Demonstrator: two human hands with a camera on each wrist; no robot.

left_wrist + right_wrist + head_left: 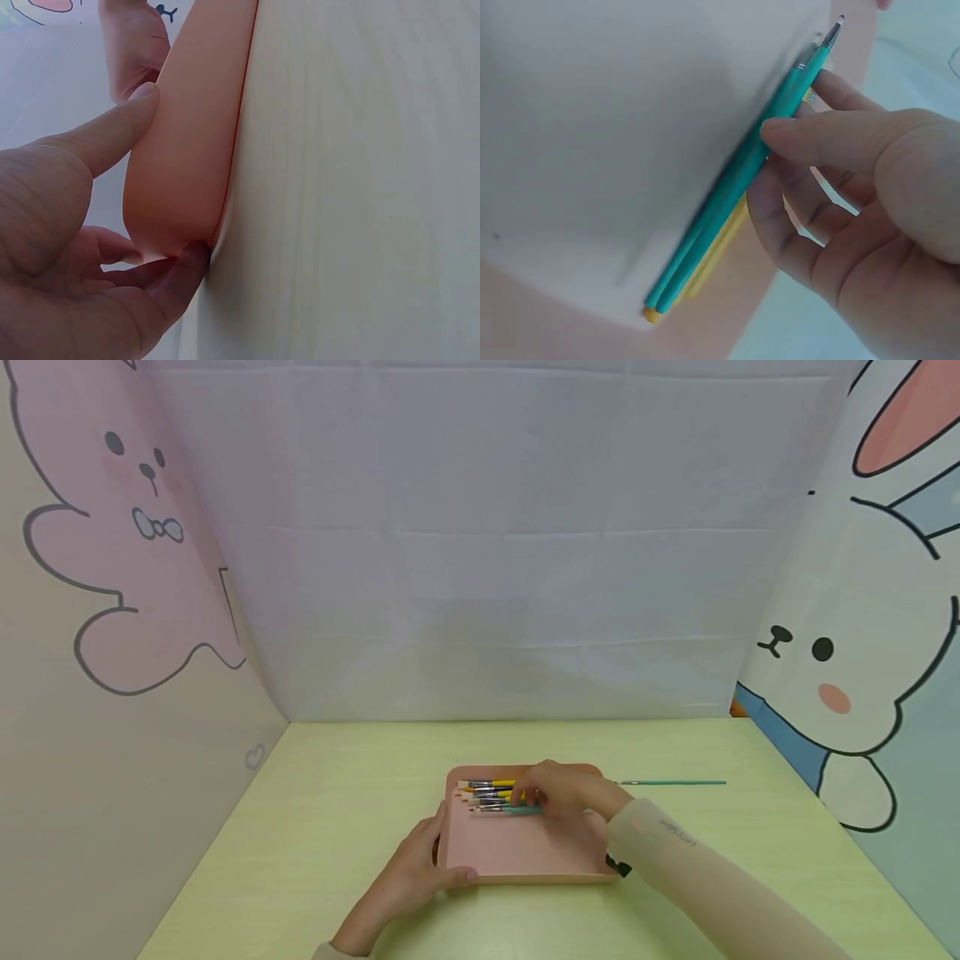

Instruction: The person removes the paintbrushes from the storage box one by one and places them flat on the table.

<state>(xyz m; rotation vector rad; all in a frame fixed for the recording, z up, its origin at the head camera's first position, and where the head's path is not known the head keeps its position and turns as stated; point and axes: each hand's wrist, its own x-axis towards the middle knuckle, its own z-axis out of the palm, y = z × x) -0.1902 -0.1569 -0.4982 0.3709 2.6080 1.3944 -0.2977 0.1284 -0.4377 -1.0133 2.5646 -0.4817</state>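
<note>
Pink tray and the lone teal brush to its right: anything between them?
Nothing: head view shows bare green table between the pink tray and the teal brush.

Brush handles (517,797) hidden under right hand (573,792).

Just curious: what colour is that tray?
Pink tray, clearest in the head view.

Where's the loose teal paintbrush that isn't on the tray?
In the head view, the loose teal paintbrush lies alone on the green table, right of the pink tray, beyond the right hand.
</note>
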